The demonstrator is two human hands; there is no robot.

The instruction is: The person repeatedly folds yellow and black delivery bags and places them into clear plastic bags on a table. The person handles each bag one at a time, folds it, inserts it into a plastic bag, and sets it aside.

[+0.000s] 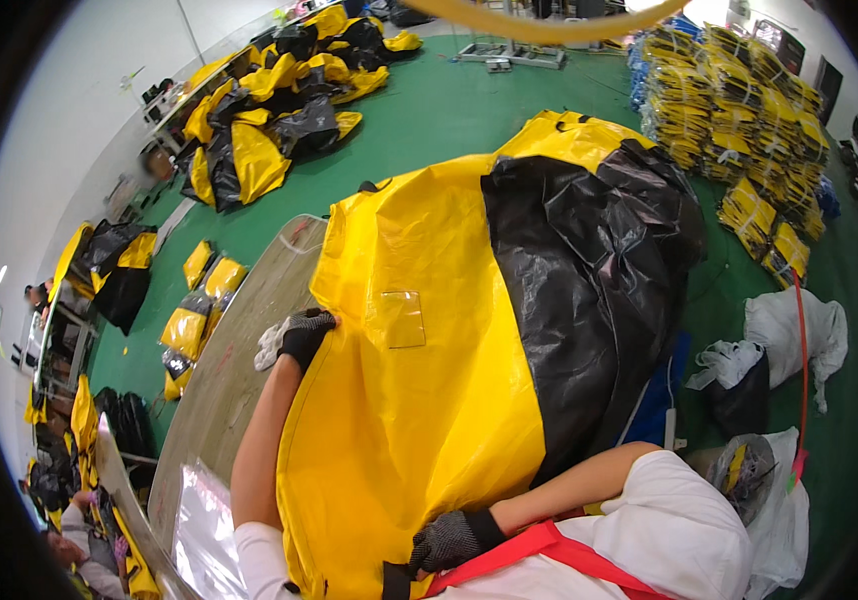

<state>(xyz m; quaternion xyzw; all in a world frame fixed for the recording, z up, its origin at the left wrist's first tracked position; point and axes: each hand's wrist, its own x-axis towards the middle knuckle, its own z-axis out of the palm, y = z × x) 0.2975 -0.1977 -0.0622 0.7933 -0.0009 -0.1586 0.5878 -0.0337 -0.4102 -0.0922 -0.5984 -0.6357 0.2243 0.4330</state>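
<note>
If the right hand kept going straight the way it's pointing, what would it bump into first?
Probably the black strip on the yellow sheet, just beyond the right hand. They might already touch; depth is hard to tell.

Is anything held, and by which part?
The left hand grips the yellow-black sheeting by its left edge; the right hand is at its near end, hold unclear.

I see a shiny clear sheet [207, 535] at the near end of the table [217, 400]. Toward the right edge of the green floor [439, 105], my feed shows yellow-and-black stacks [734, 105] and a white bag [794, 335].
</note>
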